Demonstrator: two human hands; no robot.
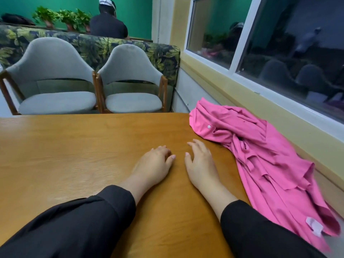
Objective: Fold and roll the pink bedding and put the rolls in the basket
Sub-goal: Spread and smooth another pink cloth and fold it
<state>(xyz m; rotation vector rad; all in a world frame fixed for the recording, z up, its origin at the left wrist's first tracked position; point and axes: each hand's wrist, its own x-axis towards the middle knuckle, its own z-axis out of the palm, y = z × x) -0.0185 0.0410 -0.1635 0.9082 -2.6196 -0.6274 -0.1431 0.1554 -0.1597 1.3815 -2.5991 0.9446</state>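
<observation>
The pink bedding [264, 161] lies crumpled in a long heap along the right side of the wooden table [74, 146], against the wall under the window. It has a white button and a white label near its near end. My left hand [154, 162] rests palm down on the table with relaxed fingers and holds nothing. My right hand [201, 162] lies flat beside it, a short way left of the bedding and not touching it. No basket is in view.
Two grey chairs [55, 84] [130, 84] stand at the table's far edge in front of a leaf-patterned bench back [162, 54]. A person in dark clothes [108, 25] sits beyond it. A window [279, 43] runs along the right wall.
</observation>
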